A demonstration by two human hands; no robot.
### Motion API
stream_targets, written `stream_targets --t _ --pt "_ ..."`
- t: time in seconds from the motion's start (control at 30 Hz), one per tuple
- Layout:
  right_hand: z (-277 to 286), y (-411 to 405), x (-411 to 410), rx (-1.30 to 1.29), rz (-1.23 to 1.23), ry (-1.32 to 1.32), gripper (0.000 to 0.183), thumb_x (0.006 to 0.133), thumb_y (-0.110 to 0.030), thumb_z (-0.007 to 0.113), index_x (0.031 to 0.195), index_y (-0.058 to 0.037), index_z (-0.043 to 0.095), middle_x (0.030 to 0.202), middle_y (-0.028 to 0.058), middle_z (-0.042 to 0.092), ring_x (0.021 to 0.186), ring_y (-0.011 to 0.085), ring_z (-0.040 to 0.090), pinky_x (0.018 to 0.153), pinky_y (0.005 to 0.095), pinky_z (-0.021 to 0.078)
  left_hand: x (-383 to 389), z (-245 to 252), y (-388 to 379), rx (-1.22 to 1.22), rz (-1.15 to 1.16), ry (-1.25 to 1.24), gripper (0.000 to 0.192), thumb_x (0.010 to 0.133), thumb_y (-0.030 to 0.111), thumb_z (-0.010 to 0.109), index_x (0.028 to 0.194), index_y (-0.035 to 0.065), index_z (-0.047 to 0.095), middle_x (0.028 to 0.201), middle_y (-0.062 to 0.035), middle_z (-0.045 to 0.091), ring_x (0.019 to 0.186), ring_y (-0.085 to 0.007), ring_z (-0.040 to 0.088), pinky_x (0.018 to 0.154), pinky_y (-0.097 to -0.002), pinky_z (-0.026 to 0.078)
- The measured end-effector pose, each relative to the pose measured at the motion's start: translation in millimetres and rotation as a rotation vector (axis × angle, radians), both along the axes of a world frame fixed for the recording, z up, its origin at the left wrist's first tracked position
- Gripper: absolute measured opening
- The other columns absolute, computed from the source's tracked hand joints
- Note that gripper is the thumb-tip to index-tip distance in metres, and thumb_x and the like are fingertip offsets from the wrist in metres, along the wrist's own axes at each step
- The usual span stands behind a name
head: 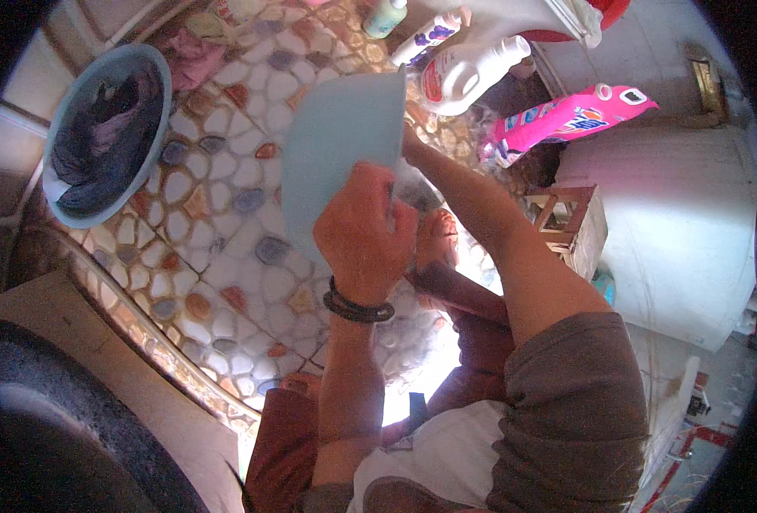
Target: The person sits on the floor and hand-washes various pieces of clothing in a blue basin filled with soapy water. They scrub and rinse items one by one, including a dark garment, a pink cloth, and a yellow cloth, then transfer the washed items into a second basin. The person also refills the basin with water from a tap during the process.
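A light blue plastic basin [343,122] is tipped on its side above the pebble-pattern floor, its rim towards the right. My left hand [369,231], with a dark bracelet at the wrist, is closed on the near part of that rim. At the far part of the rim is my right hand [409,142], mostly hidden behind the basin; its fingers appear to hold the edge. What the basin contains cannot be seen. Below and to the right of it, my bare foot [439,234] rests on the floor.
A blue-grey basin [160,122] of dark cloth stands left, beside a pink cloth [192,61]. Along the back are a green bottle [385,18], a pump bottle [431,38], a white jug [468,74] and a pink detergent bag [564,118]. A wooden stool [580,221] sits right.
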State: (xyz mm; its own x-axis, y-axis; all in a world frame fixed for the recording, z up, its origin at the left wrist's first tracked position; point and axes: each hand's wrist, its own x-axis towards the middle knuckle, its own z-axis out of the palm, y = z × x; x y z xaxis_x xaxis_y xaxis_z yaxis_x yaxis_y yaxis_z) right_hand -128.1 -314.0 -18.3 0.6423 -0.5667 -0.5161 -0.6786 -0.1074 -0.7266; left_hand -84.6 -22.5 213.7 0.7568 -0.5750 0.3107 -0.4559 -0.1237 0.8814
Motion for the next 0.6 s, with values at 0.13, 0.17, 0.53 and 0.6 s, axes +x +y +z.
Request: stream_targets --t 0.13,0.17,0.53,0.6 --pt "16 63 45 0.069 -0.104 -0.156 0.049 0.076 -0.038 0.073 0.097 0.0039 0.061 0.083 0.0130 0.064 0.070 0.0220 0.060 0.064 0.0366 0.0490 -16 18 5 0.054 -0.069 -0.188 0.020 0.071 0.010 0.060 0.091 0.0110 0.055 0.075 -0.0052 0.057 0.064 -0.0261 0.058 0.056 -0.0365 0.048" --pt "22 87 63 0.104 -0.103 -0.192 0.048 0.076 -0.039 0.072 0.096 0.0037 0.060 0.083 0.0132 0.063 0.071 0.0223 0.060 0.064 0.0369 0.0488 -19 18 7 0.080 -0.076 -0.228 0.020 0.071 0.011 0.060 0.090 0.0112 0.056 0.076 -0.0052 0.057 0.065 -0.0266 0.059 0.057 -0.0373 0.049" --pt "117 135 165 -0.105 -0.098 -0.530 0.046 0.077 -0.040 0.071 0.093 0.0020 0.057 0.085 0.0147 0.062 0.076 0.0259 0.060 0.067 0.0400 0.0474 23 64 85 -0.073 0.229 -0.192 0.021 0.073 0.016 0.065 0.092 0.0095 0.060 0.076 -0.0018 0.056 0.059 -0.0178 0.050 0.054 -0.0310 0.041" --pt "120 107 164 -0.267 -0.093 -0.517 0.046 0.077 -0.040 0.070 0.092 0.0017 0.056 0.085 0.0150 0.061 0.077 0.0265 0.060 0.068 0.0405 0.0471 26 54 101 -0.067 0.400 -0.028 0.023 0.074 0.016 0.066 0.094 0.0079 0.057 0.085 -0.0026 0.053 0.068 -0.0147 0.047 0.058 -0.0270 0.039"
